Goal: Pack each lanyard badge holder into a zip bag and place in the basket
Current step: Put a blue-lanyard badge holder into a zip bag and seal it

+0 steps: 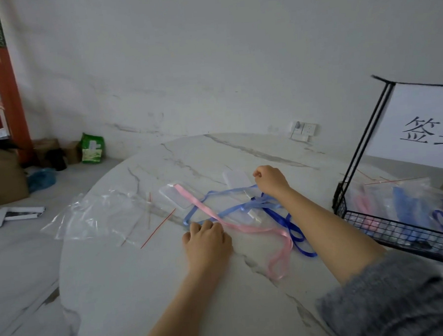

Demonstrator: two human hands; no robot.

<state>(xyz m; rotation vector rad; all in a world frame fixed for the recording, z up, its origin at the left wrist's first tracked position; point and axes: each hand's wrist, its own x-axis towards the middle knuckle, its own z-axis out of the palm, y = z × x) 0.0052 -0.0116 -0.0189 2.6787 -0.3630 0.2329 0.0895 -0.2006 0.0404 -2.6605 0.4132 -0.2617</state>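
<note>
A person's two bare forearms reach over a round white marble table (134,288), seen from above. At the centre of the frame lies a tangle of lanyard badge holders: a pink lanyard (244,225) running diagonally from a clear badge sleeve (177,197) down toward the lower right, a pale blue lanyard (221,193) looping across it, and a dark blue lanyard (292,225) coiled just right of centre. A second clear sleeve (236,178) sits above them. The left hand (207,239), fingers curled down, presses on the pink ribbon where it crosses the pale blue one; whether it pinches the ribbon cannot be told. The right hand (271,179), higher and right of centre, is closed in a loose fist at the pale blue strands, seemingly gripping one (the fingertips are hidden). Left of centre lie empty clear zip bags (97,218) with red seal lines. At the right edge stands a black wire basket (398,231) already holding several bagged lanyards, a white sign (423,123) propped behind it. The step in hand appears to be separating one lanyard from the knot. To do it well, keep the left hand pinning the others flat, draw one ribbon out slowly along its own length, then gather it into loose loops against its sleeve before sliding it into a bag.
</note>
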